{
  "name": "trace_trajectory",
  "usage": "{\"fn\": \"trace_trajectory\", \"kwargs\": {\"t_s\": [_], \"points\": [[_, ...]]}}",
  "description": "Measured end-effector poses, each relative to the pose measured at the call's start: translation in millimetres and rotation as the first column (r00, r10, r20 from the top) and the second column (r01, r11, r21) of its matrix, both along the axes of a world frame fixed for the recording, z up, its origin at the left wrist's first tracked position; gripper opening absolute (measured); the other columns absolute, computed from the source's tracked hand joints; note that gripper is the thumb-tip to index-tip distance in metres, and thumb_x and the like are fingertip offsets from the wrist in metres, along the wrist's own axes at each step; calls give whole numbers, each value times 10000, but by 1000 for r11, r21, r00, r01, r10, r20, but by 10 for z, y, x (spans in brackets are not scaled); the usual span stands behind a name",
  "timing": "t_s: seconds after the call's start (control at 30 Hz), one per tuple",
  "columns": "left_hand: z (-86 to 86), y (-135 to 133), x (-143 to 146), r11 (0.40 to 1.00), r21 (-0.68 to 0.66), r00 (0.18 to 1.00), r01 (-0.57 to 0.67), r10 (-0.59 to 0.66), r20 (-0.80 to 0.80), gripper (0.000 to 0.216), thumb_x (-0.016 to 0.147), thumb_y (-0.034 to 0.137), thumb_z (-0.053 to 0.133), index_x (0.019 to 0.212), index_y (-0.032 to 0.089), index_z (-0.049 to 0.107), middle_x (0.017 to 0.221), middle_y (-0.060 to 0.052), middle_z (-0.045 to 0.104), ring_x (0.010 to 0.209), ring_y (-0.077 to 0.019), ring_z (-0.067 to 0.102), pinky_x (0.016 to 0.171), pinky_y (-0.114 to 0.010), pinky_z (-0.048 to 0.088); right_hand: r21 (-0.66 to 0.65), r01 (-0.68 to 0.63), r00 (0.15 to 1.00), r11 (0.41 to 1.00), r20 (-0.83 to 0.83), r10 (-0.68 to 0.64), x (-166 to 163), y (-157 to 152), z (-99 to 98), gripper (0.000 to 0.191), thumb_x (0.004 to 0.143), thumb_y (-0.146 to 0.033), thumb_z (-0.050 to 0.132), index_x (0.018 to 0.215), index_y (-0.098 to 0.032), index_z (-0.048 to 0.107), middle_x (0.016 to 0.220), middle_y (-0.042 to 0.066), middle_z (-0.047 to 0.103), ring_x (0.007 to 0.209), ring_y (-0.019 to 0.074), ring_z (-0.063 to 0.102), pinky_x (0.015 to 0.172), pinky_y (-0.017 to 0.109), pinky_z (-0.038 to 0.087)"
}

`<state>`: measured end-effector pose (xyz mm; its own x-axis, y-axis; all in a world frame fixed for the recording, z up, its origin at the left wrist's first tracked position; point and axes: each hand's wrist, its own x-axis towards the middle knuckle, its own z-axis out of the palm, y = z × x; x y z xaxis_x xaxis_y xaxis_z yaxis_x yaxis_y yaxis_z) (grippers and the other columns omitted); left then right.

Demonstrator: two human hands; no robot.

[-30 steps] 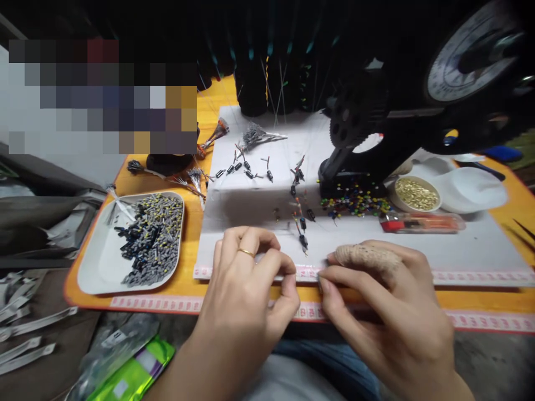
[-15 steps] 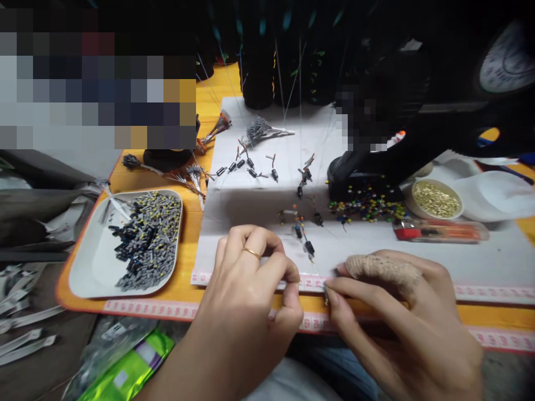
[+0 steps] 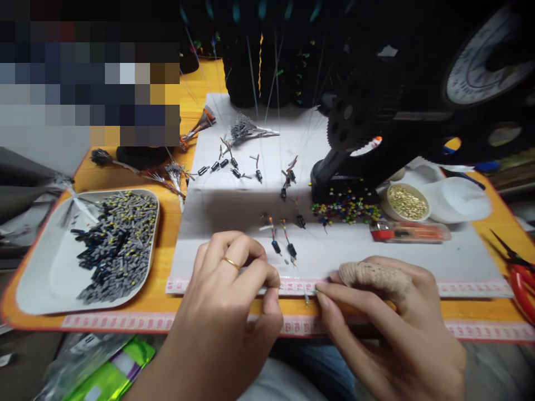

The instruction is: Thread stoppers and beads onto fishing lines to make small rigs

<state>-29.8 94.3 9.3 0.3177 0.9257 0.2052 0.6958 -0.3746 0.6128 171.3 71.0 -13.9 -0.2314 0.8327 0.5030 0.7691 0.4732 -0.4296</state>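
Left hand (image 3: pixel 234 312) and right hand (image 3: pixel 388 323): fingertips pinched on a fine line (image 3: pixel 306 298) at the worktop (image 3: pixel 167 223) edge. Several finished rigs (image 3: pixel 288 245) beside; tray (image 3: pixel 37 278) of sleeves (image 3: pixel 117 245) remains full.

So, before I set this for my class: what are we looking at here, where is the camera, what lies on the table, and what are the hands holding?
The camera sits on the person's head, looking down at their own two bare hands. The left hand, wearing a gold ring, and the right hand, with a knitted beige finger cover, pinch something tiny between their fingertips over the pink measuring tape; it is too small to identify. On the orange table lie a white tray of small grey and black tubes, a white sheet with scattered small parts, a heap of coloured beads, a small bowl of gold bits and red-handled scissors. A black geared machine stands behind.
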Motion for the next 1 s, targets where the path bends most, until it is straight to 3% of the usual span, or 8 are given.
{"fn": "trace_trajectory", "kwargs": {"t_s": [1.0], "points": [[29, 14, -20, 997, -71, 1000, 1, -3, -16, 171, 764, 17, 568, 768, 187, 559, 972, -58, 526, 1009, -225, 458, 843, -371, 420, -35, 62, 997, 997, 47, -61, 52, -16, 42, 169, 815, -88, 695, 941, -200, 686, 942, 59, 615, 903, 219, 551, 776, 374, 458]]}}
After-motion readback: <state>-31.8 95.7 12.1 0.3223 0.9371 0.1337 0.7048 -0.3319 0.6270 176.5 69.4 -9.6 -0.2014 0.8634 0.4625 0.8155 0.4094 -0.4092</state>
